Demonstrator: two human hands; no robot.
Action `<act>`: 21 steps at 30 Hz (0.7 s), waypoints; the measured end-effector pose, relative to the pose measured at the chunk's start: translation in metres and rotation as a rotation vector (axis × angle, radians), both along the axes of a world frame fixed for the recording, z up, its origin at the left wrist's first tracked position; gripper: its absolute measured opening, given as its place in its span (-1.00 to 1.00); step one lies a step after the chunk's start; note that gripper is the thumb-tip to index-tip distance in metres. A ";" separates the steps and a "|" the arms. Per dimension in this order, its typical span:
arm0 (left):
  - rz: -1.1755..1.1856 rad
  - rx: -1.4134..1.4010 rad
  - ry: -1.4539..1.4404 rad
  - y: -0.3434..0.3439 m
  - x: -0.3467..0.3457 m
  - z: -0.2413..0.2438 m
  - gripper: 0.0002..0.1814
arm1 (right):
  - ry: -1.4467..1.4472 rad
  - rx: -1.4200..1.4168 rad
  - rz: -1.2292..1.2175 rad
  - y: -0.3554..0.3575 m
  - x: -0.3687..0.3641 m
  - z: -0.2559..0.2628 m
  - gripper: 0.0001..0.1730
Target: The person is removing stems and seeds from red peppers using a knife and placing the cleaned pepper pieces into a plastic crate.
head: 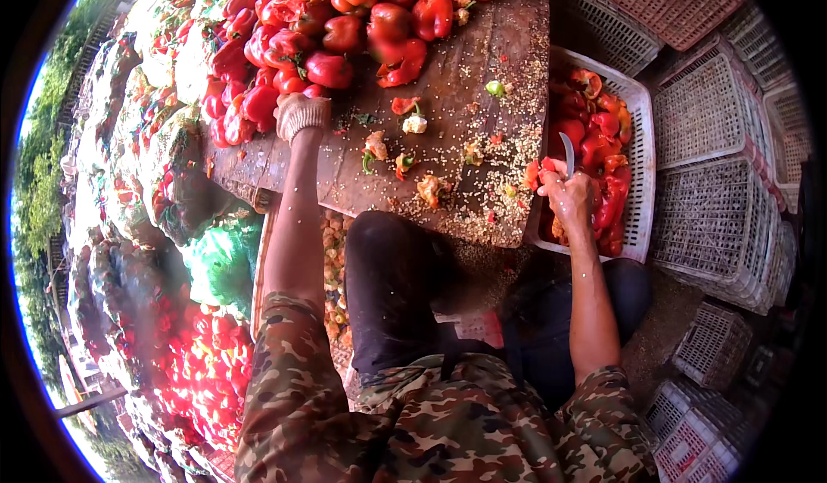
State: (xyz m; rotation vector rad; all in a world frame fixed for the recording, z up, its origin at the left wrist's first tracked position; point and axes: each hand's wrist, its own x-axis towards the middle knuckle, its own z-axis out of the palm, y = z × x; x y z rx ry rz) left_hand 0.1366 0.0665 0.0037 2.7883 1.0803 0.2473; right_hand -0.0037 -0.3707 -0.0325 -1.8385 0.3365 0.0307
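Note:
My left hand (302, 113), in a knitted glove, reaches to the near edge of a heap of red bell peppers (342, 34) on the wooden table (471, 43); its fingers are hidden against the peppers. My bare right hand (567, 193) is closed on a small curved knife (568, 152), blade pointing up, with a red pepper piece (536, 173) at the fingers. It is over the near left part of a white plastic crate (639, 160) filled with red peppers (604, 134). Pepper cores (431, 190) and pale seeds (497, 192) are scattered across the tabletop.
Stacked plastic crates (701, 215) stand to the right. Mesh sacks of peppers (123, 179) line the left, with a green bag (223, 257) beside the table. A container of pepper cores (336, 276) sits below, by my left leg. The table's near edge is above my knees.

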 end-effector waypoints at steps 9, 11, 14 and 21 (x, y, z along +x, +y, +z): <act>-0.016 -0.006 0.004 0.014 0.005 -0.041 -0.28 | -0.104 -0.429 0.127 0.008 -0.002 -0.015 -0.68; -0.041 -0.049 -0.034 0.025 0.002 -0.039 -0.31 | -0.112 -0.489 0.126 0.009 0.000 -0.017 -0.75; -0.130 -0.081 -0.031 0.059 -0.001 -0.044 -0.41 | -0.188 -0.493 0.149 0.022 0.003 -0.015 -0.81; -0.183 -1.525 -0.503 0.091 -0.027 -0.051 -0.58 | -0.183 -0.350 0.178 0.024 0.005 -0.012 -0.81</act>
